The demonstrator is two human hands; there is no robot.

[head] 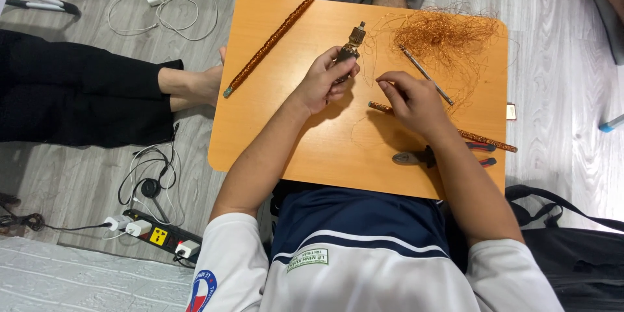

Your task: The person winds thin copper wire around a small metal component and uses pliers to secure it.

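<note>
1. My left hand is clenched around a small brass-coloured metal hand tool with a chuck-like tip; the tip points away from me, up the board, and sticks out past my fingers.
2. That tool sits over the middle of the orange rounded wooden lap board, lifted in my grip rather than lying flat, as far as I can tell.
3. My right hand is curled, with the fingertips pinched together; a fine copper strand seems to run from them, but it is too thin for me to be sure what they grasp.
4. Under my right hand lies a long rod wrapped in copper wire, running from beside my knuckles out to the board's right edge, partly hidden by my wrist.
5. Just beyond my right hand is a loose tangled heap of thin copper wire at the far right corner of the board, with a slim grey metal rod lying slantwise across its near edge.
6. A second long copper-wrapped rod lies diagonally on the left part of the board, well apart from both hands.
7. A pair of pliers with red and black handles rests near the board's near edge, partly beneath my right forearm.
8. Another person's foot rests on the grey plank floor, touching the board's left edge.
</note>
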